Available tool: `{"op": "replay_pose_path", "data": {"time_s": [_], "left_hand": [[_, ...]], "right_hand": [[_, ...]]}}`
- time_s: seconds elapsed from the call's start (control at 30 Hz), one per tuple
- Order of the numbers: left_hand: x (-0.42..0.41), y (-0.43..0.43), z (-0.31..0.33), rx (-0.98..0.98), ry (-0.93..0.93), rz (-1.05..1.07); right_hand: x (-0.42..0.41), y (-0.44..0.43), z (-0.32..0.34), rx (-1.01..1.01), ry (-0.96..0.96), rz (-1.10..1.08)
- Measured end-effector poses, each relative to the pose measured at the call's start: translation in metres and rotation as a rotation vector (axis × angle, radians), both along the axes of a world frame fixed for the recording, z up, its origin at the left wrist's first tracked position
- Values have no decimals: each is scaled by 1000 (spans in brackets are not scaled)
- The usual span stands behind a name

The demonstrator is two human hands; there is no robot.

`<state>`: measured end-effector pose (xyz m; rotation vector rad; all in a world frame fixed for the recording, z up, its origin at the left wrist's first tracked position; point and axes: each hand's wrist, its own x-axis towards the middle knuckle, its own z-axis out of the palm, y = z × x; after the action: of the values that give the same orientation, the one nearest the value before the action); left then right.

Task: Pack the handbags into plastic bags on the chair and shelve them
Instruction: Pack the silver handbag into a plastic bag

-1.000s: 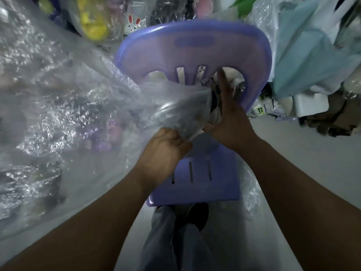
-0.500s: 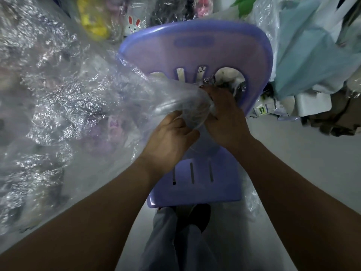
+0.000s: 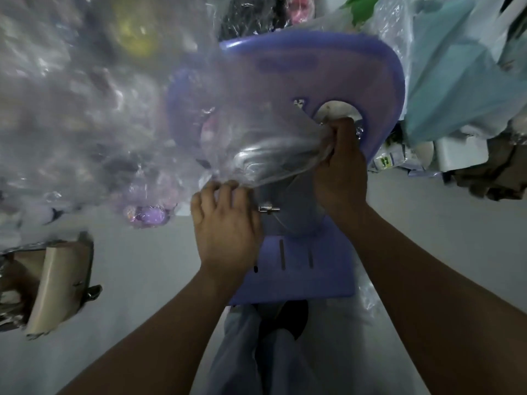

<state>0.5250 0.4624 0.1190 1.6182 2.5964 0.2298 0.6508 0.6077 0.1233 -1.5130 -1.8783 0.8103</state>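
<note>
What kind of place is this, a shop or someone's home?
Most likely a stockroom or shop back room: heaps of plastic-wrapped goods, a tan handbag on the floor, and a purple chair used as a packing stand.

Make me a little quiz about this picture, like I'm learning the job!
1. True or false: the right hand is empty.
2. The chair is: A red, B purple, C green.
3. Fill in: the left hand grips the plastic ____.
Key: 1 false; 2 B; 3 bag.
</note>
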Motion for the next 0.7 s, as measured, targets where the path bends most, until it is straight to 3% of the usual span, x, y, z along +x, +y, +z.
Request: {"op": "replay_pose_path", "data": {"time_s": [0.1,0.23,0.47,0.57,0.7], "left_hand": [[-6,2,-1,130,-122,290],[-5,23,14,285,-548,567],[5,52,19,408,-1056,833],[2,59,25,441,-1066,743],[0,53,26,257,-1046,579]], "right_hand": [[-3,-4,0,12,15,-52],[-6,-9,-2,42,26,-100],[-8,-10,8,100,22,-126],[-6,-5,9,21,46,-132],[1,6,13,-76,101,-57]]}}
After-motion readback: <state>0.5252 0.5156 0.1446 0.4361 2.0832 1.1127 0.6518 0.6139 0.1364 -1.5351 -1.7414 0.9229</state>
